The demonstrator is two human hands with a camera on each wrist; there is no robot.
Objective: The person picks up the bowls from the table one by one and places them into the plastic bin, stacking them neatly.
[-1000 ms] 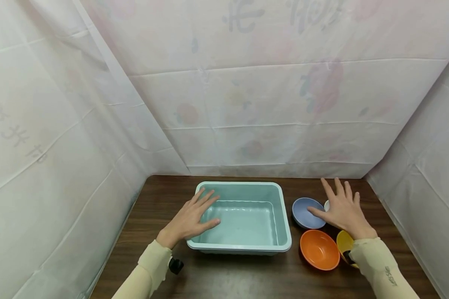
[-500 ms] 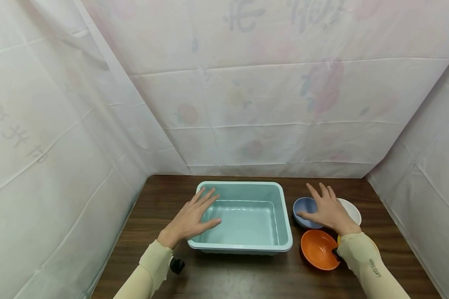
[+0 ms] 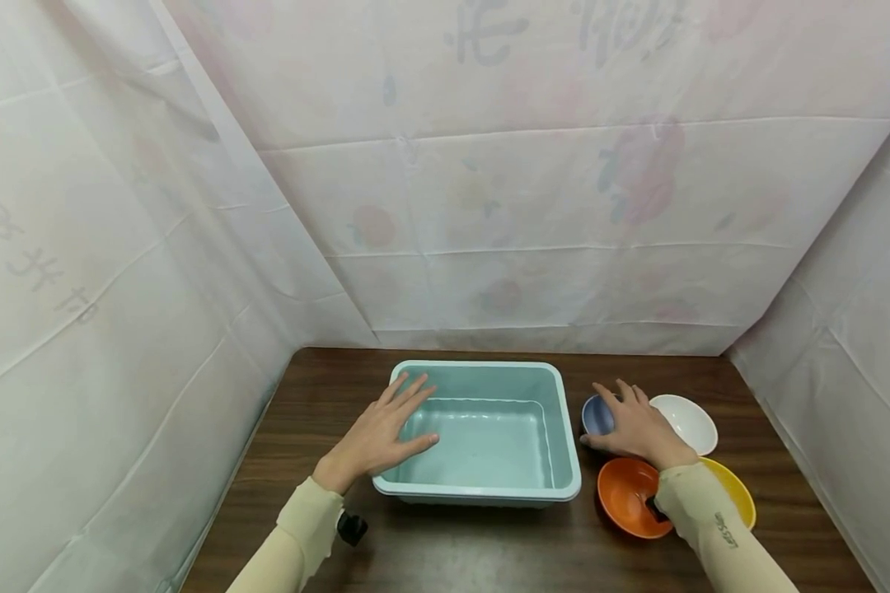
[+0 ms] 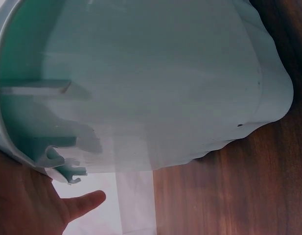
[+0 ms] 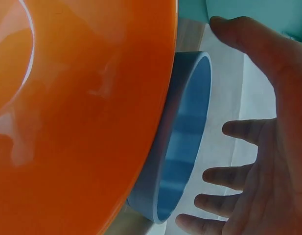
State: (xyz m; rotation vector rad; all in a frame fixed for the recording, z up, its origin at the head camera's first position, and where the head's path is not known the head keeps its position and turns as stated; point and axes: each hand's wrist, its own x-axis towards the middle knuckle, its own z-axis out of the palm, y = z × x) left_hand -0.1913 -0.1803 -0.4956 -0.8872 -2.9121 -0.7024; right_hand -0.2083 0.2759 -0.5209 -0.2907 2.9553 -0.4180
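Observation:
A pale green plastic basin [image 3: 482,492] stands on the table. My left hand [image 3: 374,436] lies over its left rim with fingers spread; in the left wrist view the thumb points out beside the basin wall [image 4: 165,88]. Over the blue bowl [image 3: 598,416] hovers my right hand [image 3: 638,426], its fingers apart and holding nothing. The right wrist view shows those fingers [image 5: 229,176] just above the rim of the blue bowl [image 5: 185,142]. Nearer to me, the orange bowl [image 3: 623,498] sits partly under the right wrist.
A white bowl [image 3: 690,422] stands right of the blue one, and a yellow bowl [image 3: 734,492] is partly hidden by the right sleeve. White printed sheets [image 3: 489,206] hang behind and on both sides of the dark wooden table [image 3: 482,552].
My right hand has moved left and toward me, from over the white bowl to over the blue bowl, uncovering the white one. The left hand stays in place.

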